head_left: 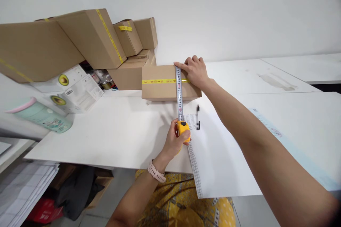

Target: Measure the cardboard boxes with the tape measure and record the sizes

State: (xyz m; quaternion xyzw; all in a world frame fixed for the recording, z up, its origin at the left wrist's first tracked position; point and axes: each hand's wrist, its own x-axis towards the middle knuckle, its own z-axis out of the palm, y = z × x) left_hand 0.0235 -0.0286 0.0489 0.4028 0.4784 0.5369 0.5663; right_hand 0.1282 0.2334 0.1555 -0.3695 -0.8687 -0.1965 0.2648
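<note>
A small cardboard box (160, 92) with a strip of yellow tape along its top sits on the white table. Across that top runs the pulled-out blade of a tape measure (183, 127), from the far edge towards me. My left hand (174, 140) is closed around the yellow case, which is held in front of the box. With its index finger, my right hand (195, 70) presses the blade's far end at the box's back edge, while the palm rests over the box's right end. A black-capped pen (198, 117) lies just right of the blade.
An open spiral notebook (223, 163) extends over the table's front edge. Stacked cardboard boxes (90, 38) rise at the back left beside a white avocado-printed box (77, 88). A mint tumbler (45, 115) stands at the left, and a pale blue sheet (287, 145) lies right.
</note>
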